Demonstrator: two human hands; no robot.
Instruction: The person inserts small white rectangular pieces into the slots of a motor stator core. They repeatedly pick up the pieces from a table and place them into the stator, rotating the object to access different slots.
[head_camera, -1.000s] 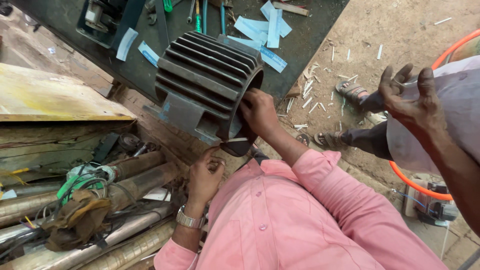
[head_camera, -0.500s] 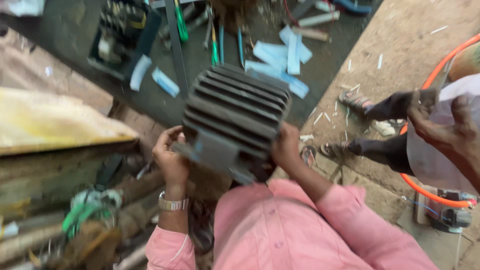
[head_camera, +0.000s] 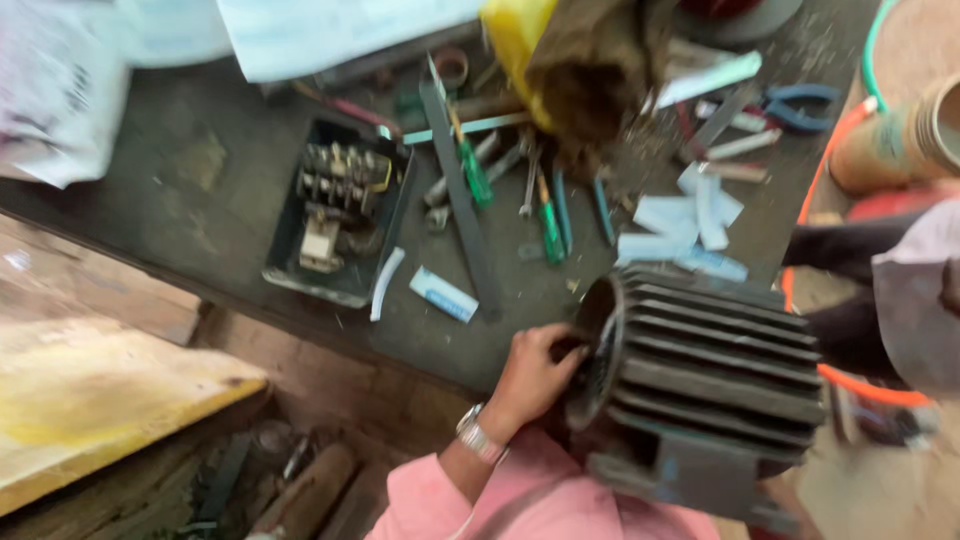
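1 hand, the left hand (head_camera: 535, 375), grips the open end of the motor (head_camera: 700, 385), fingers curled over its rim. From this hand the motor's long axis runs to the right. Right hand is hidden, state unknown. Bench (head_camera: 180, 230) lies behind the motor.

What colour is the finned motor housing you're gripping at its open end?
Dark grey to black, with a dull blue-grey mounting foot below; the motor housing shows in the head view, the left hand on its rim.

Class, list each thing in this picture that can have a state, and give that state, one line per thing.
Dark ribbed metal motor housing: on its side, open end showing.
Left hand: gripping the housing's open rim.
Right hand: out of view.
Black electrical box: lid off, parts exposed.
Green-handled screwdriver: lying flat on the bench.
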